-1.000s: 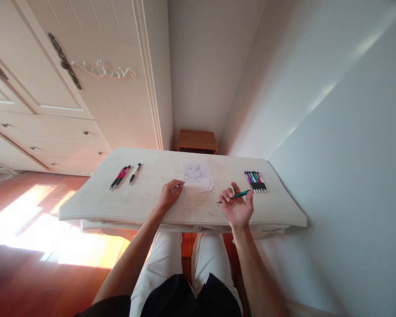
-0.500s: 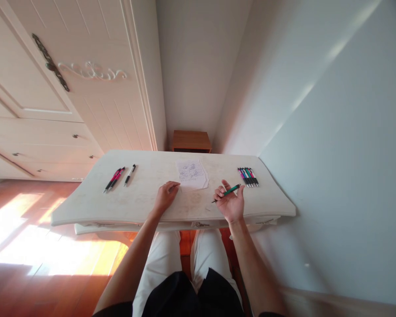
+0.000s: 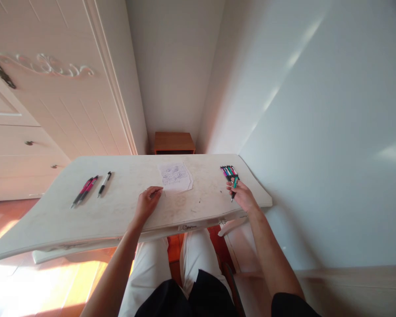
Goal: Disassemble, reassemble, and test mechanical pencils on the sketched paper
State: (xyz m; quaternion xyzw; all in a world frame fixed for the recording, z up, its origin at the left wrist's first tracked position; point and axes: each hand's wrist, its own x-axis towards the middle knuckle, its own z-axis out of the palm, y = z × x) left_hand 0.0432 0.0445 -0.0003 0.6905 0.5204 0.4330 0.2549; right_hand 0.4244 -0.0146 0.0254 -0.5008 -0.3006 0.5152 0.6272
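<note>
One loose pinch by the right hand could drop the green pen onto the pen row, while the left hand, grasping nothing, pins the scribbled paper

Legible text: none. Sheet of paper, lying just beyond the fingertips of the left hand: covered with dark handwritten marks or scribbles, too small and blurred to make out as words or numbers. Pens in the row just past the right hand, and the three pens well off to the left hand's outer side: no brand or label readable on any barrel.
</note>
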